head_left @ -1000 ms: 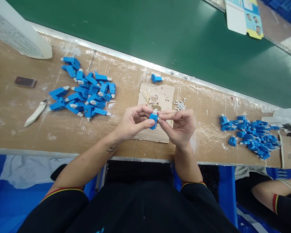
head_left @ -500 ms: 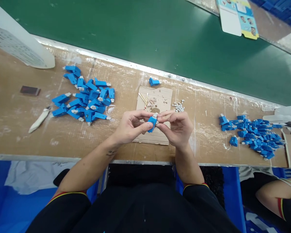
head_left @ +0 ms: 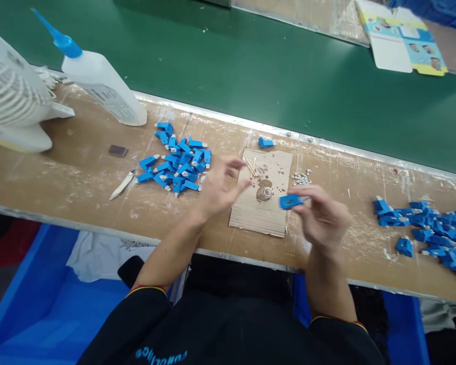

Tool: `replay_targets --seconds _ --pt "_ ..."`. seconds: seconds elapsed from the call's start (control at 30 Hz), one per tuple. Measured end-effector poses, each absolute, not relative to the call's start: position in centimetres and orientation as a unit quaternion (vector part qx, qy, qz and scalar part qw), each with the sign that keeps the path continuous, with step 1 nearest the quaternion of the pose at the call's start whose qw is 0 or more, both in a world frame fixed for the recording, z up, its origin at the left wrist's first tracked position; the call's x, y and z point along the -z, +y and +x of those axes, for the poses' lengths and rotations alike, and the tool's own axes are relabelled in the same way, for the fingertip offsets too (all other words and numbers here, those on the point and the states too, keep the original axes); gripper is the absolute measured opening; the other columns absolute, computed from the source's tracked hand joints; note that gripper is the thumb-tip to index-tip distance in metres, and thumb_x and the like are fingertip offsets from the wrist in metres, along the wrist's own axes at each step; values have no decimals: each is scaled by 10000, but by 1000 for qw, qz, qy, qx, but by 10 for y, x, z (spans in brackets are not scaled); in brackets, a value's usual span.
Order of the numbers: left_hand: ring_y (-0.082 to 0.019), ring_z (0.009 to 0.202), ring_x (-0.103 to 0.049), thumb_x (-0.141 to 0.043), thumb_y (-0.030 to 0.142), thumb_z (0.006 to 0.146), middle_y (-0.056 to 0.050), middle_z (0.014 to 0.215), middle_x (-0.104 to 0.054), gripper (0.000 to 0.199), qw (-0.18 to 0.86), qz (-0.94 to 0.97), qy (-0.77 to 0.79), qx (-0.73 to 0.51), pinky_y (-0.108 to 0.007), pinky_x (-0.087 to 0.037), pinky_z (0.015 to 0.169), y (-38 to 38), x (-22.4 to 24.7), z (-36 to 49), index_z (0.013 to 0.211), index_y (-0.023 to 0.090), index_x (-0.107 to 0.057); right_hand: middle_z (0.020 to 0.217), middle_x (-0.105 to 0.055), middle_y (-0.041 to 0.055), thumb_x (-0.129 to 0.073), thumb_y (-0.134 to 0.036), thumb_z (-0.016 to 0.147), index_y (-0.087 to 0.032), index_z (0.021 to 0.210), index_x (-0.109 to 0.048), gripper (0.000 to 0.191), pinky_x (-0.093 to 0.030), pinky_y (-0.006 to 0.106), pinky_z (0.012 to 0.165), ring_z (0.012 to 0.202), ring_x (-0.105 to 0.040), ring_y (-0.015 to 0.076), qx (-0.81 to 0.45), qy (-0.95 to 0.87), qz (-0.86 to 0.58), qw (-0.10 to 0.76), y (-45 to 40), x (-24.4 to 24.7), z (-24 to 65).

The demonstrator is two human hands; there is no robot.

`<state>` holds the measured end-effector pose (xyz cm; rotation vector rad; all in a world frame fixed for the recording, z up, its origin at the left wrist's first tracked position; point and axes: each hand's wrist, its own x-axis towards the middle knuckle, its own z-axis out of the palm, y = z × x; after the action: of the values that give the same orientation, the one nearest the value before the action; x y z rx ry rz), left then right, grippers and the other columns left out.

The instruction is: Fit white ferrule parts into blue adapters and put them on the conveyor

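Between the thumb and fingers of my right hand (head_left: pixel 323 215) is a small blue plastic part (head_left: pixel 290 202), held just past the right edge of a cardboard piece (head_left: pixel 258 223). My left hand (head_left: pixel 222 187) is empty, slightly blurred, with thumb and fingers apart, over the cardboard's left side. Cotton swabs (head_left: pixel 251 167) and a small round cap-like thing (head_left: pixel 266 192) lie on the stained cardboard. Left of my left hand is a pile of blue parts with whitish ends (head_left: pixel 178 165). Tiny grey-white pieces (head_left: pixel 302 177) are scattered beyond my right hand.
A larger heap of blue parts (head_left: pixel 433 228) is at the right; one blue part (head_left: pixel 266 143) sits behind the cardboard. A squeeze bottle (head_left: pixel 106 88), white fan (head_left: pixel 15 96), dark block (head_left: pixel 117 150) and white-handled tool (head_left: pixel 122 185) stand or lie left. A green surface (head_left: pixel 231 76) runs behind.
My hands have parted. The left let go of the blue part and moved away; the right carried it rightward. The view has swung left, showing the bottle and fan.
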<state>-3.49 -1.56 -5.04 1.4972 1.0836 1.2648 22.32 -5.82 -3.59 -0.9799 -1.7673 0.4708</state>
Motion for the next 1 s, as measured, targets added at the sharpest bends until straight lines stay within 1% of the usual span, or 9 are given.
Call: replay_targets --seconds 0.1,0.2,0.27,0.37,0.5,0.63,0.77,0.9,1.0 --pt "-349 1223 -631 -798 296 862 -130 1160 -727 239 201 630 612 -434 -504 -463 1116 -2 45 -71 1054 228 -672 991 -826 77 -753 -384 934 -275 1077 -775 181 -631 496 831 892 -784 303 -74 -702 -594 386 -63 41 299" --pt "-443 1301 -570 -783 264 826 -142 1165 -732 191 133 644 704 -267 -611 -399 1142 3 44 -96 999 228 -712 959 -793 130 -707 -478 875 -234 1055 -770 309 -585 579 864 910 -743 379 6 -656 -724 212 -66 47 369" --pt "-452 1257 -581 -772 230 811 -128 1054 -748 127 127 648 716 -226 -652 -372 1135 3 45 -103 931 225 -729 1029 -775 166 -685 -492 861 -212 1110 -761 382 -561 609 922 998 -717 411 70 -611 -765 191 -68 47 388" --pt "-380 1081 -630 -822 207 726 -74 841 -724 119 134 638 691 -313 -632 -386 1118 6 48 -103 821 208 -750 1106 -765 167 -619 -435 929 -205 1156 -745 347 -562 544 942 1043 -699 364 104 -597 -752 260 -65 46 371" --pt "-224 777 -622 -850 225 564 -10 736 -699 223 232 537 598 -549 -430 -511 885 17 50 -92 775 197 -783 1039 -779 118 -577 -328 1005 -249 1015 -787 224 -552 452 920 1028 -695 304 -13 -719 -670 185 -45 51 318" --pt "-206 684 -676 -714 182 464 28 648 -607 235 379 374 447 -719 -367 -552 698 19 45 -75 698 202 -707 1005 -785 112 -646 -258 974 -249 956 -806 161 -530 425 891 999 -689 298 -79 -733 -672 70 -30 58 295" --pt "-163 600 -641 -634 107 511 12 675 -613 307 525 263 392 -708 -287 -497 524 13 33 -63 800 180 -705 984 -781 103 -637 -192 944 -240 893 -786 165 -526 418 909 1009 -695 293 -104 -717 -686 69 -26 67 295" --pt "-104 520 -540 -680 96 676 0 742 -693 189 616 230 342 -671 -230 -431 460 4 30 -50 830 205 -665 942 -771 110 -587 -152 930 -221 847 -733 181 -529 416 881 959 -695 283 -112 -724 -674 91 -24 69 297" --pt "-117 571 -588 -765 158 769 14 756 -705 200 676 246 305 -624 -199 -424 455 -5 36 -36 898 246 -640 882 -765 76 -554 -185 965 -227 876 -700 176 -545 386 800 855 -697 242 -115 -732 -648 176 -30 56 290"
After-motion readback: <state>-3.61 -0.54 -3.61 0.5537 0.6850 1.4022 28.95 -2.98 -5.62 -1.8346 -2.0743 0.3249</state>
